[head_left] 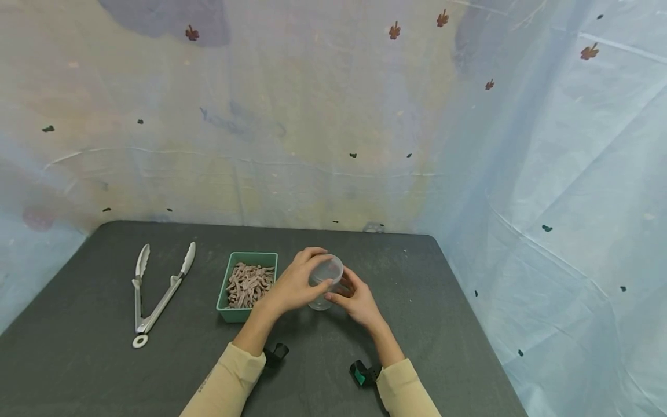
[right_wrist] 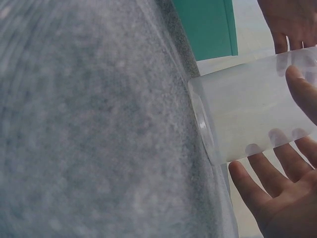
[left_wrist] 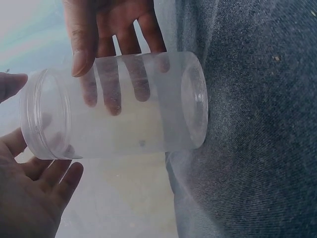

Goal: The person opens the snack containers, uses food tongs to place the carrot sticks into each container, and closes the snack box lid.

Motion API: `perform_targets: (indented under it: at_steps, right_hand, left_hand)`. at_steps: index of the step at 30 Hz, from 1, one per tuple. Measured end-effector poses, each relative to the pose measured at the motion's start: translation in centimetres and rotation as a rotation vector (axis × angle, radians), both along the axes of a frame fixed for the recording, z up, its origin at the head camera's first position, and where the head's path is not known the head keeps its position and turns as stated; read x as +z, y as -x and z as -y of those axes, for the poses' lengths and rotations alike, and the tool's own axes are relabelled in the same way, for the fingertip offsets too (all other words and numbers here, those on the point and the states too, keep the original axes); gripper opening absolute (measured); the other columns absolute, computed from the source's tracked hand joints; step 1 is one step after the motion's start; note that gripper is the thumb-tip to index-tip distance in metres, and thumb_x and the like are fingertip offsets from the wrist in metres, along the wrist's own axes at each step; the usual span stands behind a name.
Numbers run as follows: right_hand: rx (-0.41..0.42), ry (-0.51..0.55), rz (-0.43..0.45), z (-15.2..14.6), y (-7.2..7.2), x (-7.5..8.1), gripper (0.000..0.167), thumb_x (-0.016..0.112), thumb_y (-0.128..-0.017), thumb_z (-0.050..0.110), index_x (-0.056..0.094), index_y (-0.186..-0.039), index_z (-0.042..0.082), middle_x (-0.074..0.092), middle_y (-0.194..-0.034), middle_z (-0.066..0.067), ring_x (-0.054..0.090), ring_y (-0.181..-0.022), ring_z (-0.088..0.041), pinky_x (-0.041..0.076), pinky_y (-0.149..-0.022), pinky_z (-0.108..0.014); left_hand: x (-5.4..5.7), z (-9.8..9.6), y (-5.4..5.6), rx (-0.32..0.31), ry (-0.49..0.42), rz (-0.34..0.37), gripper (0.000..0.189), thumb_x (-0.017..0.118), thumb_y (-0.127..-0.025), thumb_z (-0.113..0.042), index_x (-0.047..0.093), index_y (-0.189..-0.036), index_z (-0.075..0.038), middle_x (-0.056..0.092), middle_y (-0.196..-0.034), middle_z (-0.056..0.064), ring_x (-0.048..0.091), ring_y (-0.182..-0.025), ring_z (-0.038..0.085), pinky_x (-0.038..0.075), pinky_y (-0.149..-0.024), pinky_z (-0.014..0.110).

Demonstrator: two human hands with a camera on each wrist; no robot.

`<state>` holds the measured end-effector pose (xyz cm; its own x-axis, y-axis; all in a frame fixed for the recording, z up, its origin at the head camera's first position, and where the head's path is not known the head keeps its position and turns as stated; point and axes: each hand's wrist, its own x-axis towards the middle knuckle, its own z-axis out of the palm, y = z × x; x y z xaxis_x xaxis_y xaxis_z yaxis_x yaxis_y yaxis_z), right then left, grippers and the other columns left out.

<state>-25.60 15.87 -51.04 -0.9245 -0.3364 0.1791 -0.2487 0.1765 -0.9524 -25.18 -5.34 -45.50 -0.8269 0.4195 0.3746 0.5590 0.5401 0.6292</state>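
A clear plastic jar (head_left: 320, 302) stands upright on the dark table between the two hands. Its banded top end (left_wrist: 45, 114), which looks like a clear screw lid, shows in the left wrist view. The left hand (head_left: 298, 282) grips this top, thumb on one side and fingers on the other. Lower down, the right hand (head_left: 359, 299) holds the jar's body from the right, its thumb in front and fingers spread along the wall. In the right wrist view the right hand (right_wrist: 280, 191) curves round the translucent side. Nothing shows inside the jar.
Left of the jar stands a green plastic basket (head_left: 229, 315) filled with small greyish-brown pieces (head_left: 250, 285). Farther left lie spread metal tongs (head_left: 161, 304) with a ring at the hinge end. A patterned sheet (head_left: 292, 116) hangs behind the dark table (head_left: 448, 359).
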Motion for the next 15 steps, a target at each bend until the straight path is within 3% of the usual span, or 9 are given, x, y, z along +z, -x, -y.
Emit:
perform_targets:
  at_steps: [15]
  right_hand:
    - [0.011,0.012,0.014,-0.06,0.07,-0.13,0.076,0.077,-0.095,0.005,0.04,-0.16,0.014,0.045,-0.159,-0.011,0.047,-0.144,-0.034,0.048,-0.11,-0.052]
  left_hand:
    - [0.03,-0.35,0.06,0.082,-0.011,-0.036,0.057,0.077,-0.096,-0.041,0.062,-0.143,-0.013,0.047,-0.145,0.009,0.049,-0.129,0.032,0.055,-0.093,0.053]
